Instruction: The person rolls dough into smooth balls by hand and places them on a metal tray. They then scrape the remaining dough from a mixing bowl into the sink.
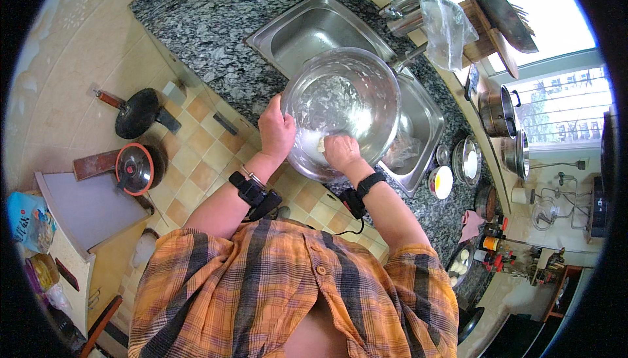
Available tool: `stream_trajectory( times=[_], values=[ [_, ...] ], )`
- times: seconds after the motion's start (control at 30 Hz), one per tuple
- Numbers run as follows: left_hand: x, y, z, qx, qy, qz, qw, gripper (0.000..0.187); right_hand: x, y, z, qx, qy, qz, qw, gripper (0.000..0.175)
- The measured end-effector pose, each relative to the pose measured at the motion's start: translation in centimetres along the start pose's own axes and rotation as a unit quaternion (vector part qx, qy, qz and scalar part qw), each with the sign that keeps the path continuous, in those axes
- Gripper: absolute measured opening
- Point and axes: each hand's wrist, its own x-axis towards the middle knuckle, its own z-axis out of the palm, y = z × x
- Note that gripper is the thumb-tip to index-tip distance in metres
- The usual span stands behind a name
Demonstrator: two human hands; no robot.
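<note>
A wide stainless-steel bowl (338,102) is tilted over the front of the sink, its inner wall smeared with whitish residue and flakes. My left hand (276,127) grips the rim on the left side, thumb inside. Down in the near part of the bowl, my right hand (341,152) is curled around a small pale lump (321,145), perhaps dough; most of it is hidden by the fingers. White powder or paste (306,142) coats the wall beside that hand.
Behind the bowl lies a double-basin steel sink (314,26) in a granite counter (211,39). Its faucet (409,58) stands close to the bowl's right rim. A plastic bag (405,148) sits in the right basin. A small bowl with yellow contents (440,183) stands on the right.
</note>
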Motion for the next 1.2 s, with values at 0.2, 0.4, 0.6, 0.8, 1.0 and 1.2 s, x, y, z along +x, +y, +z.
stream_trajectory(
  times=[0.2, 0.4, 0.6, 0.8, 1.0, 1.2],
  values=[
    [-0.3, -0.3, 0.3, 0.005, 0.031, 0.022, 0.999, 0.044, -0.6, -0.6, -1.5, 0.082, 0.077, 0.061, 0.992, 0.015],
    [-0.2, -0.3, 0.3, -0.012, 0.027, 0.008, 1.000, 0.042, -1.5, 0.4, -1.1, 0.157, 0.141, 0.045, 0.977, 0.029],
    [-0.1, -0.3, 0.2, -0.016, 0.031, 0.013, 0.999, 0.043, -2.9, 2.7, -1.4, 0.263, 0.101, 0.005, 0.959, 0.037],
    [-0.2, -0.4, 0.3, 0.012, 0.029, 0.006, 0.999, 0.042, -2.2, 2.0, -1.5, 0.132, 0.036, 0.021, 0.990, 0.026],
    [-0.3, -0.6, 0.2, 0.004, 0.009, 0.006, 1.000, 0.045, -0.3, 0.0, -0.7, 0.018, -0.006, -0.002, 1.000, 0.020],
    [-0.3, -0.4, 0.1, 0.001, 0.006, -0.008, 1.000, 0.042, 0.5, -0.5, -0.8, -0.030, -0.015, 0.012, 0.999, 0.019]
  ],
)
